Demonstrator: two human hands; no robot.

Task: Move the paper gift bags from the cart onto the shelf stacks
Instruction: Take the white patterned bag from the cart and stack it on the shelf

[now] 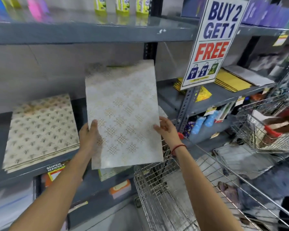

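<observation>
I hold a flat white paper gift bag [123, 114] with a gold knot pattern out in front of the grey shelf [40, 169]. My left hand [88, 135] grips its lower left edge and my right hand [163, 127] grips its right edge. The bag tilts up over the middle of the shelf, and more of the same pattern shows behind its top. To the left lies a stack of cream gift bags [40, 130] with gold bee prints, flat on the shelf. The wire cart [165, 194] stands below my right arm.
A "BUY 2 GET 1 FREE" sign [213, 42] hangs off the shelf post at the right. Yellow bags [230, 80] lie on the right-hand shelf. A second wire basket [265, 130] with goods stands far right. Bottles [122, 5] line the upper shelf.
</observation>
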